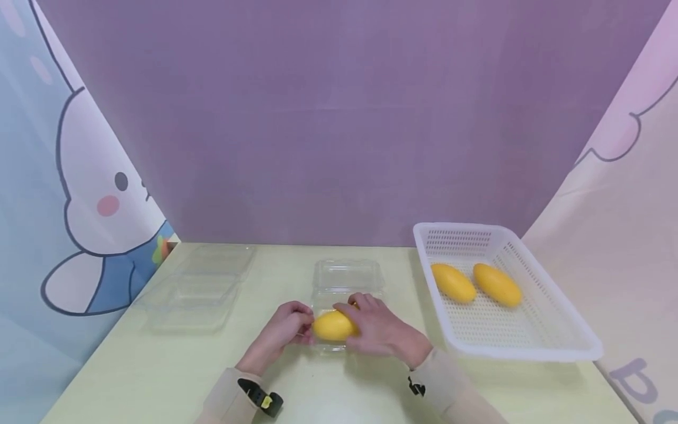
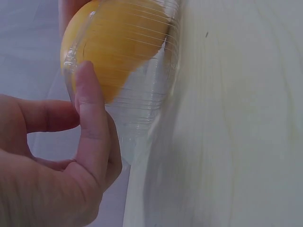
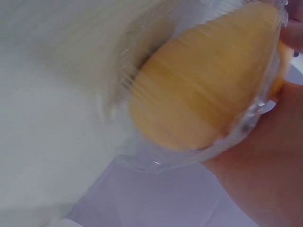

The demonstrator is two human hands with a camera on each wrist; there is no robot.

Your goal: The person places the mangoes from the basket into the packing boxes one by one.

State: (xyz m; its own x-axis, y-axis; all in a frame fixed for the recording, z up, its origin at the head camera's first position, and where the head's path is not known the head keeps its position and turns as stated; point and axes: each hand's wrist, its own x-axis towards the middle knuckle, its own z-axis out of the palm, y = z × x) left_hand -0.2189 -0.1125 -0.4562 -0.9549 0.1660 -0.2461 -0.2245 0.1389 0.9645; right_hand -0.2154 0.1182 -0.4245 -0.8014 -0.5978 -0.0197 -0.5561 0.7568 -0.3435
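Observation:
A yellow mango (image 1: 332, 326) lies in the near half of a clear plastic clamshell box (image 1: 348, 275), whose lid stands open behind it. My right hand (image 1: 378, 327) holds the mango from the right, its fingers curved over the top. On the left side, my left hand (image 1: 286, 330) pinches the rim of the box between thumb and finger. The left wrist view shows these fingers (image 2: 90, 101) at the rim and the mango (image 2: 118, 42) through the ribbed wall. In the right wrist view the mango (image 3: 199, 85) shows through the plastic; the right fingertips are mostly hidden.
A white plastic basket (image 1: 529, 355) on the right holds two more mangoes (image 1: 497, 285). Further clear clamshell boxes (image 1: 190, 294) stand open at the left of the pale table (image 1: 312, 388). A purple panel (image 1: 339, 129) rises behind the table.

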